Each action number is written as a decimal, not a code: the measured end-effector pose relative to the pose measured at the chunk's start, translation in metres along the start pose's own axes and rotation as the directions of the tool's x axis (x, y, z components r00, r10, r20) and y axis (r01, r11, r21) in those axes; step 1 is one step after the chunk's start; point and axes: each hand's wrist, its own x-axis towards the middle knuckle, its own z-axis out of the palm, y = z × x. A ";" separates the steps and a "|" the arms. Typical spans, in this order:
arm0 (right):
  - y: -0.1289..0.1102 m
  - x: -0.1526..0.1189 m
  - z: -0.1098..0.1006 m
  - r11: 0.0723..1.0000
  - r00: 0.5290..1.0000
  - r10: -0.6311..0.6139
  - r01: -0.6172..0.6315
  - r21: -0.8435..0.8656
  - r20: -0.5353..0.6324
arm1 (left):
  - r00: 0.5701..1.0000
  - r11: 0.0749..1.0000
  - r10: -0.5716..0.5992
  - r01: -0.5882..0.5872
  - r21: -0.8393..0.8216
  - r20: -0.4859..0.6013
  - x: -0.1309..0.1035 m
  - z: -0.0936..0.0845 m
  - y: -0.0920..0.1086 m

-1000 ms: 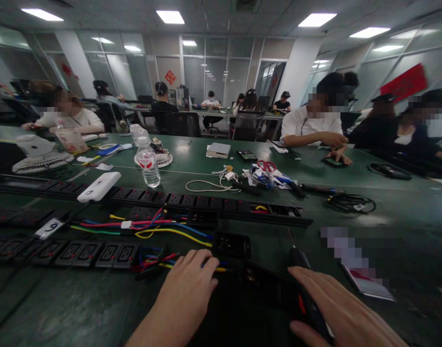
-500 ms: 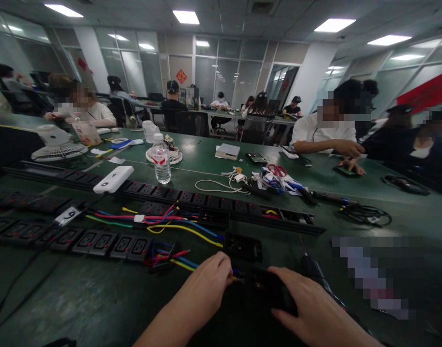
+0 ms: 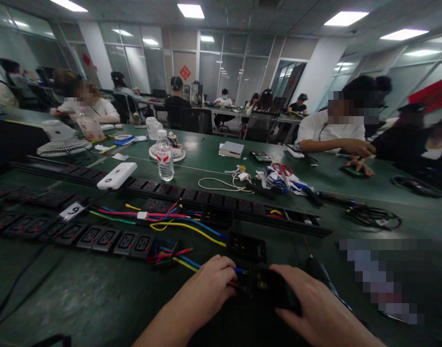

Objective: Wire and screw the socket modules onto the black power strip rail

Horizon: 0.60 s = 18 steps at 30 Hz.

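My left hand (image 3: 215, 284) is closed on a small bundle of wires, with a blue wire end (image 3: 238, 271) showing past the fingers. Those wires run left as yellow-green and blue strands (image 3: 186, 262) to a black strip of sockets (image 3: 108, 237). Around a black plastic socket housing (image 3: 266, 286) with small brass terminals, my right hand (image 3: 307, 301) keeps its thumb and fingers wrapped. The wire tips lie close to the housing's left side; contact cannot be made out. Just behind sits a second black housing (image 3: 247, 246), joined to a yellow wire (image 3: 192, 230) and a blue one.
A longer black socket strip (image 3: 195, 195) crosses the table behind, with a white power bank (image 3: 117, 176) on it. A water bottle (image 3: 165, 159) stands beyond. To the right lie a dark-handled screwdriver (image 3: 320, 274), a coiled black cable (image 3: 374, 218) and scissors (image 3: 282, 169). Co-workers sit opposite.
The blue wire end now shows more clearly beyond my left fingers, nearer the housing. My right hand keeps its grip on the housing. The whole view has shifted slightly.
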 end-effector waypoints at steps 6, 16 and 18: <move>-0.001 -0.004 0.000 0.999 0.998 0.043 -0.043 -0.009 0.049 | 1.000 0.995 -0.011 0.009 0.098 0.019 0.001 -0.002 0.006; -0.006 -0.007 0.001 1.000 1.000 0.022 -0.021 0.007 -0.007 | 0.999 0.992 -0.031 0.029 0.125 0.011 0.000 -0.005 0.010; -0.008 -0.009 0.000 1.000 0.999 0.023 -0.023 -0.002 -0.028 | 1.000 0.993 -0.025 0.024 0.120 0.010 0.000 -0.005 0.010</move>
